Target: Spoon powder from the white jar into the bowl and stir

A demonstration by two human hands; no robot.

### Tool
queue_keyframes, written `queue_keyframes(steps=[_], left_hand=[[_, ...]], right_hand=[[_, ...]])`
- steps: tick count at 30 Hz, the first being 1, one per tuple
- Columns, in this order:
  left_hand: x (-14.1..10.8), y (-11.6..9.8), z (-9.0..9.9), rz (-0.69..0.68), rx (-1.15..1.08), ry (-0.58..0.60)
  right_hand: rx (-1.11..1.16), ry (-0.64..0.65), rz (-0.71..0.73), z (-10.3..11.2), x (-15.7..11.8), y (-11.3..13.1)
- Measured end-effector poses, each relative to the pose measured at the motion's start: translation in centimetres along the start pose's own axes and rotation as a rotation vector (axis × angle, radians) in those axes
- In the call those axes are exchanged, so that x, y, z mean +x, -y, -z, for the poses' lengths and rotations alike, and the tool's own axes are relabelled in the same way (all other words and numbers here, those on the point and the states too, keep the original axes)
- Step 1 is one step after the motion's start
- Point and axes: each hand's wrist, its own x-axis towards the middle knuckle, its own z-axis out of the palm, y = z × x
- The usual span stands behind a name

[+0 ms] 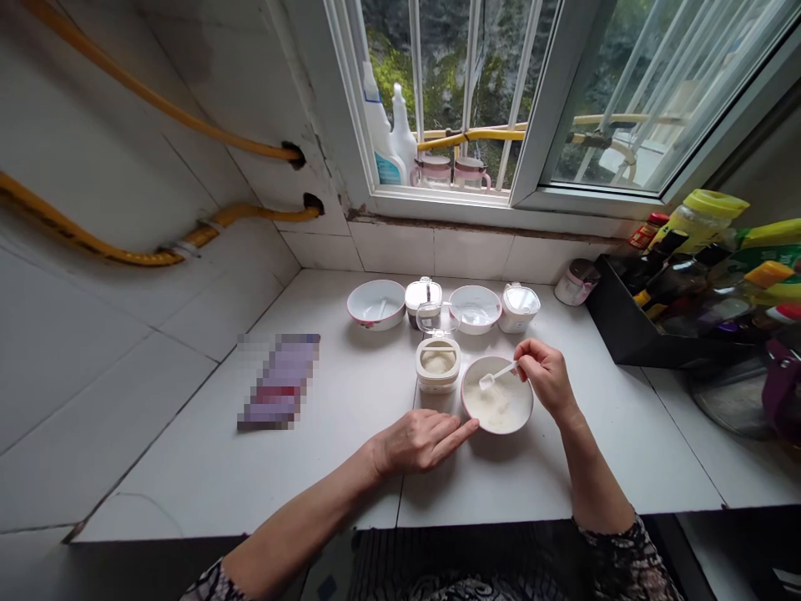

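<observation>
Bowl (522,407) rests on the counter (188,484), 2 more bowls (376,320) behind it. The left hand (425,438) stretches out, index fingertip at the nearest bowl's rim; the right hand (547,376) is pinched over its right edge. An open container (438,385) stands just beside that bowl. Clamped in the right fingertips is a spoon (487,381), above white granules (494,411).

I counted one white spoon (487,381), which the person's right grip (543,374) pinched over a bowl (521,402) of white granules (496,414); one left grip (420,440), extended to the bowl's rim; one open canister (437,386) beside the bowl; one white tabletop (338,467).
</observation>
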Motion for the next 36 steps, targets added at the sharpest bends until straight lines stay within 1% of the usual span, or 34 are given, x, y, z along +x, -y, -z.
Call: queue_keyframes(steps=[3, 5, 7, 8, 11, 13, 18, 22, 24, 27, 29, 30, 32, 34, 36], left_hand=[[0.1, 0.0, 0.0, 0.001, 0.004, -0.005], [0.2, 0.0, 0.1, -0.004, -0.001, -0.024], [0.4, 0.1, 0.2, -0.01, -0.006, -0.039], [0.5, 0.1, 0.2, -0.015, -0.006, -0.045], [0.5, 0.0, 0.3, -0.012, 0.0, -0.048], [0.5, 0.0, 0.2, -0.009, 0.002, -0.043], [0.1, 0.0, 0.1, -0.013, 0.008, -0.014], [0.0, 0.0, 0.0, -0.005, 0.007, 0.012], [0.1, 0.0, 0.1, -0.005, 0.003, -0.004], [0.2, 0.0, 0.1, -0.012, -0.001, -0.034], [0.2, 0.0, 0.1, -0.013, 0.004, -0.033], [0.2, 0.0, 0.1, -0.013, 0.008, -0.027], [0.1, 0.0, 0.1, -0.012, 0.017, -0.013], [0.2, 0.0, 0.2, -0.01, 0.021, -0.011], [0.3, 0.0, 0.2, -0.008, 0.012, -0.023]], right_hand=[[-0.205, 0.067, 0.153, -0.6, -0.4, 0.1], [-0.234, 0.127, 0.199, -1.1, -0.6, 0.2], [-0.192, 0.161, 0.162, -1.4, -0.7, 0.3], [-0.16, 0.157, 0.126, -1.4, -0.7, 0.3], [-0.073, 0.104, 0.025, -1.0, -0.6, 0.2], [-0.033, 0.084, -0.01, -0.8, -0.5, 0.2], [-0.126, 0.052, 0.041, -0.7, -0.4, 0.0], [-0.139, 0.056, 0.033, -0.7, -0.4, -0.1], [-0.179, 0.062, 0.056, -0.8, -0.5, -0.1], [-0.259, 0.083, 0.143, -1.2, -0.6, -0.1], [-0.252, 0.109, 0.161, -1.4, -0.7, 0.0], [-0.22, 0.12, 0.139, -1.4, -0.7, 0.0], [-0.112, 0.124, 0.047, -1.3, -0.7, 0.1], [0.023, 0.105, -0.054, -1.1, -0.5, 0.2], [0.135, 0.084, -0.121, -0.7, -0.3, 0.2]])
